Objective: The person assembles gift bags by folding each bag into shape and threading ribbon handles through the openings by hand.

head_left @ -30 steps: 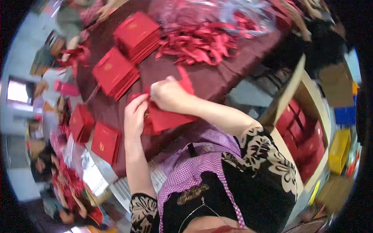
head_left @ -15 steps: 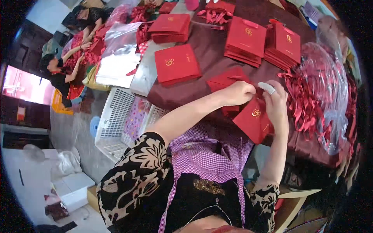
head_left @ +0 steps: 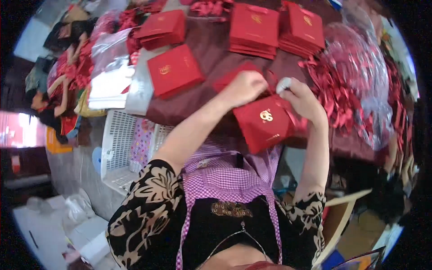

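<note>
A flat red paper gift bag (head_left: 261,123) with a gold emblem hangs over the table's near edge, tilted, between my hands. My left hand (head_left: 246,87) is closed at its top edge, fingers pinched together. Close by on the right, my right hand (head_left: 306,101) curls at the bag's top corner, one finger wrapped in white tape. Between the fingertips a bit of red ribbon (head_left: 272,77) shows; the exact grip is partly hidden. More red bags (head_left: 230,77) lie partly under my left hand.
Stacks of red bags (head_left: 254,29) stand on the dark red tablecloth (head_left: 211,58). On the right lie loose red ribbons (head_left: 344,101) beside clear plastic wrap (head_left: 375,90). A white basket (head_left: 118,148) is below left. Two co-workers (head_left: 49,101) handle red items at the far left.
My view has swung, so the table and its stacks sit farther left. The bag between my hands hangs less slanted. My right fingers have curled in more.
</note>
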Available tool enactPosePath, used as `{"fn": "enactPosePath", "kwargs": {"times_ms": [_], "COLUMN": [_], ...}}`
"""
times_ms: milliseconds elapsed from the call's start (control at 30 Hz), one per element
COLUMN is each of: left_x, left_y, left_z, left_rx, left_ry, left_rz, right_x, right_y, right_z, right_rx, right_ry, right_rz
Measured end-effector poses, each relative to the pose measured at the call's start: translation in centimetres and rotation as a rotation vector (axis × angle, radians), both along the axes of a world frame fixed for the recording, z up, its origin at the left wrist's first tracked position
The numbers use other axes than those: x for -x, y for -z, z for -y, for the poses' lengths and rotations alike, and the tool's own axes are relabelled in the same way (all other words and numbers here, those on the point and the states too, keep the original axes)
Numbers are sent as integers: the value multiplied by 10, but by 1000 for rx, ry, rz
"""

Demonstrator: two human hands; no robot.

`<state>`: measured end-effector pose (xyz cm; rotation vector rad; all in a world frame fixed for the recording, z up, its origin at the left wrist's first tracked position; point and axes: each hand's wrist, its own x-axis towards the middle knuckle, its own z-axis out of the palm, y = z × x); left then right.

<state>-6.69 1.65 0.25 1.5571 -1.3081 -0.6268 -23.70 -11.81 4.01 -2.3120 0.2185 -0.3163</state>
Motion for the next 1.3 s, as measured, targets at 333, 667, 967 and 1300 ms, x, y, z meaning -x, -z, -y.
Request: {"fn": "enactPosePath", "kwargs": {"times_ms": [333,667,967,1300], "left_x": [-39,13,3,-16], "left_y": [5,-29,-22,-18], "left_z": [3,-29,-18,-14], "left_rx": [-23,2,-173,-215], "left_ry": [-257,50,156,27], "left_rz": [-512,346,82,309], "right_x": [14,7,19,81], "right_y": [7,3,17,72], "right_z": [15,17,22,38], "right_rx": [-124,-2,-87,85], "right_ry": [69,55,291,742], "right_rz": [-4,55,271,216]}}
